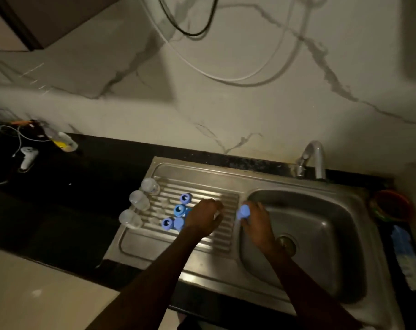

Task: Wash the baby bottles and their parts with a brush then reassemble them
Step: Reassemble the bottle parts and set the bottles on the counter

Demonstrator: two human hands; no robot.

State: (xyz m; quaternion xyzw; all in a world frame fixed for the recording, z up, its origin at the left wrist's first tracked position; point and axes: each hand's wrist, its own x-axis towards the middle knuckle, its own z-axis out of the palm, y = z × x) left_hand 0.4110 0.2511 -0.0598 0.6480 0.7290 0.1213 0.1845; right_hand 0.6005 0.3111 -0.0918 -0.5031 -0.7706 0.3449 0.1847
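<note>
No writing is legible anywhere. At the sink basin's (321, 234) left rim, the right hand (255, 219) grips a blue cap (243, 211). Left of the basin, over the drainboard (216, 256), the left hand (203, 219) curls; whether it holds anything cannot be told.

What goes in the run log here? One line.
right hand: holds blue cap | left hand: over drainboard | brush: idle

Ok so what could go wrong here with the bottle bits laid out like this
1. The three clear bottles stand at the drainboard's left edge, beside the counter; a nudge could tip them off.
2. The left hand reaches over the crowded blue rings, so a sleeve-less forearm sweep might still scatter them.
3. The right hand holds a blue cap at the basin's rim; if it slips, it likely drops toward the drain.
</note>
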